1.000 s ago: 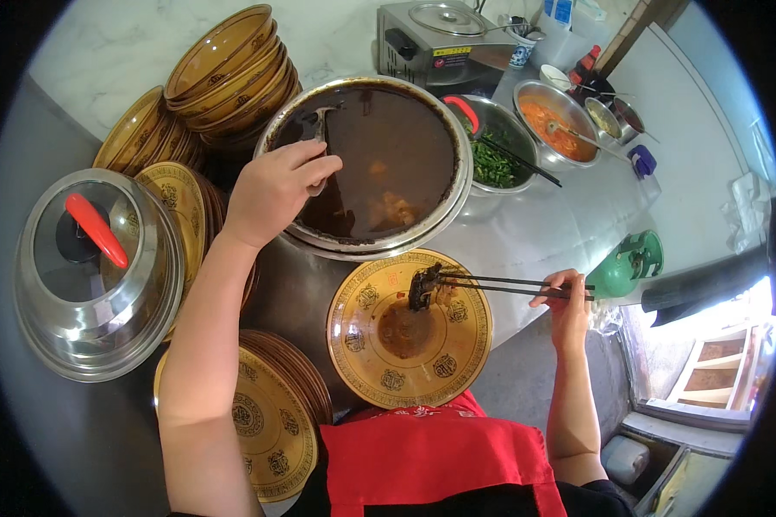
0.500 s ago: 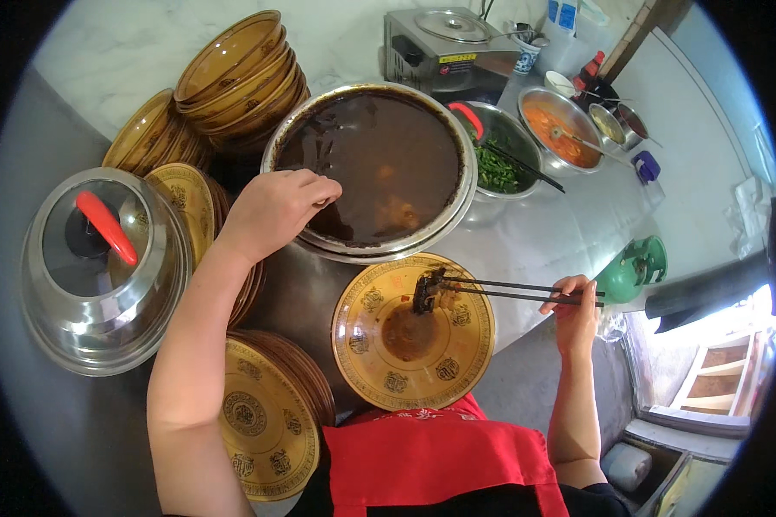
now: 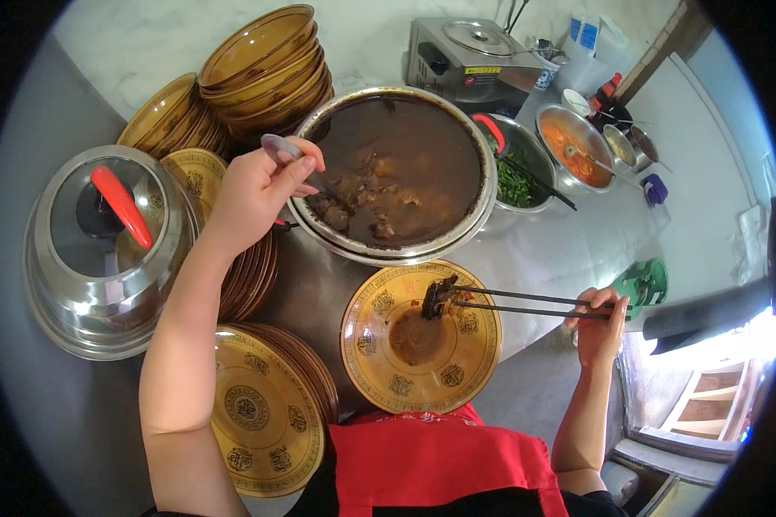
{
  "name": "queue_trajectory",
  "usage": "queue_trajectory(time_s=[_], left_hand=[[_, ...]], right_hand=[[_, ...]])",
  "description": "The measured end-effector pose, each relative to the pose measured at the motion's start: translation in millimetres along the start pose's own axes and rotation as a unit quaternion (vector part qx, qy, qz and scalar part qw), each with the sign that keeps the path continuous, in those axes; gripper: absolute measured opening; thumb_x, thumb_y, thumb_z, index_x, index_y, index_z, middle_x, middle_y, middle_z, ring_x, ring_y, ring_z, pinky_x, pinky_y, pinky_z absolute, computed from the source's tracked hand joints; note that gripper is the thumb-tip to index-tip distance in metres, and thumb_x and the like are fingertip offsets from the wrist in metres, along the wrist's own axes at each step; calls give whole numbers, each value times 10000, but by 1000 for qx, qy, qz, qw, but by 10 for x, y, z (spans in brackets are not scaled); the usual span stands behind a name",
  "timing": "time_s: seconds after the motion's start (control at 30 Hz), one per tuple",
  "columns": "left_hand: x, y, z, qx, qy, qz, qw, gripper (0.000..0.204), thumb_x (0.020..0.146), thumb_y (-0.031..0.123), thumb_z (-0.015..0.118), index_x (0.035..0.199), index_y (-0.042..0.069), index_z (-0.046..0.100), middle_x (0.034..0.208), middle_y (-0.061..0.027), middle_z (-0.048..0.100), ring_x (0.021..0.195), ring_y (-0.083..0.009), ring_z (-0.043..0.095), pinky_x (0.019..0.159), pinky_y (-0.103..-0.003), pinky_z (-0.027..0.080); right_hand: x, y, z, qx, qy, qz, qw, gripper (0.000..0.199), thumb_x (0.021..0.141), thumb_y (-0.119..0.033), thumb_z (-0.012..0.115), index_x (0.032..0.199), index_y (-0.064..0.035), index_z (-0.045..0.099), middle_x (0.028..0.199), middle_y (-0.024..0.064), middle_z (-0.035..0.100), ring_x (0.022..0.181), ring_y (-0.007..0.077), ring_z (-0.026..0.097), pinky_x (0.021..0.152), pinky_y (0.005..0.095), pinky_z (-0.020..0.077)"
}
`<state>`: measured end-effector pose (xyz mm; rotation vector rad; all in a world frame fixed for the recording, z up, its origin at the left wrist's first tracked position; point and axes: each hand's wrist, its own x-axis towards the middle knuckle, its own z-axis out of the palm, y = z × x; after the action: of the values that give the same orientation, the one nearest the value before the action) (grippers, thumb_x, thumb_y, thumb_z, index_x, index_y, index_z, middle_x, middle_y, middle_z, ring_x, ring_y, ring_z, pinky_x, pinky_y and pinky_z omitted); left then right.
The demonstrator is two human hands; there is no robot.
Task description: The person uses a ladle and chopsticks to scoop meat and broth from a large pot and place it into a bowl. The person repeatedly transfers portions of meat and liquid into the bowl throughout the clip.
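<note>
My left hand (image 3: 267, 185) is closed around the grey handle of a ladle (image 3: 282, 147) over the left side of a big steel pot (image 3: 488, 202). The ladle's lower end is hidden in dark brown broth (image 3: 388, 121), where chunks show at the surface. Between the fingers of my right hand (image 3: 601, 326) are long dark chopsticks (image 3: 526, 302), crossing above a wide yellow-brown patterned bowl (image 3: 422, 379). Their tips meet a clump of dark food (image 3: 440, 297) inside the bowl, near its upper middle. A little brown liquid lies in the bowl's centre.
Stacked patterned plates (image 3: 267, 414) and tall bowls (image 3: 267, 77) stand left, beside a steel lid with red handle (image 3: 103, 258). Right of the pot are a bowl of chopped greens (image 3: 513, 181), a bowl of orange food (image 3: 569, 138) and a steel warmer (image 3: 466, 60).
My left hand has lifted and turned, bringing the ladle handle into sight. More chunks have come up in the broth. My right hand still holds the chopsticks at the bowl; the view has shifted slightly.
</note>
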<state>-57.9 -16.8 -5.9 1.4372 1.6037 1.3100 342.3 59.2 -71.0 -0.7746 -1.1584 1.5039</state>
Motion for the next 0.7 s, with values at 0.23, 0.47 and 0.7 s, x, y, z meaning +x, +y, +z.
queue_trajectory(time_s=[0.23, 0.47, 0.7], left_hand=[[-39, 45, -19, -74, 83, -21, 994, 186, 848, 178, 454, 867, 2, 511, 801, -30, 525, 677, -105, 563, 620, -230, 490], [-54, 87, 16, -100, 122, -7, 987, 189, 849, 176, 449, 869, 0, 514, 777, -24, 528, 654, -102, 560, 611, -222, 487], [-42, 197, 74, -58, 141, -4, 988, 175, 841, 167, 459, 854, 6, 527, 724, -9, 513, 605, -76, 533, 585, -222, 477]], right_hand=[[68, -59, 103, 30, -45, 10, 998, 438, 865, -436, 271, 725, -51, 424, 661, 122, 500, 499, 202, 504, 485, 290, 437], [214, -81, 272, 66, -82, -12, 994, 468, 851, -457, 284, 790, -20, 440, 794, 169, 522, 662, 238, 569, 561, 330, 497], [289, -105, 673, -26, -193, -63, 979, 472, 852, -456, 270, 804, -11, 418, 819, 183, 487, 708, 281, 570, 671, 383, 472]])
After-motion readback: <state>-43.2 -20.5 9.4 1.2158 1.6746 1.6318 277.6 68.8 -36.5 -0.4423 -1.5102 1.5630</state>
